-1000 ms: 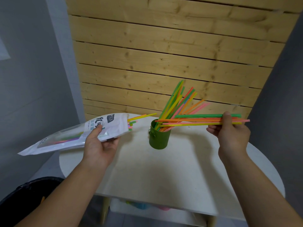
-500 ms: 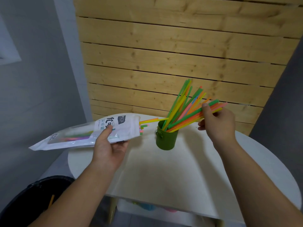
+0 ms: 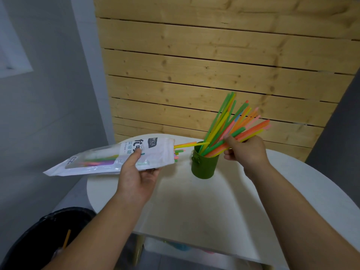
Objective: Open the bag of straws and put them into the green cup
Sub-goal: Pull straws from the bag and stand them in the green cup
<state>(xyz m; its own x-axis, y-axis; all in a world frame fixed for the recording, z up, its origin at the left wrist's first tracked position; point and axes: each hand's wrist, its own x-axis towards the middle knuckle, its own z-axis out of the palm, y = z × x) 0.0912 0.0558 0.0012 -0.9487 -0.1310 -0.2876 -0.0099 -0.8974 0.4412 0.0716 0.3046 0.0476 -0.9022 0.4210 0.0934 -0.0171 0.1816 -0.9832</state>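
Observation:
The green cup (image 3: 204,166) stands on the white round table (image 3: 214,215), with several coloured straws fanning up out of it. My right hand (image 3: 246,152) grips a bunch of straws (image 3: 251,131) whose lower ends sit inside the cup. My left hand (image 3: 136,172) holds the white straw bag (image 3: 101,160) level, to the left of the cup, thumb on top. The bag's open mouth faces the cup and a few straws (image 3: 187,145) stick out of it, the longest yellow ones reaching the cup's rim.
A wooden plank wall (image 3: 214,65) rises behind the table. A black bin (image 3: 39,242) with a yellow straw in it sits at the lower left. Coloured things lie on the shelf (image 3: 194,248) under the table.
My right hand has tipped its bunch of straws from level to slanting, with the lower ends now down in the cup. The bag has stayed in my left hand.

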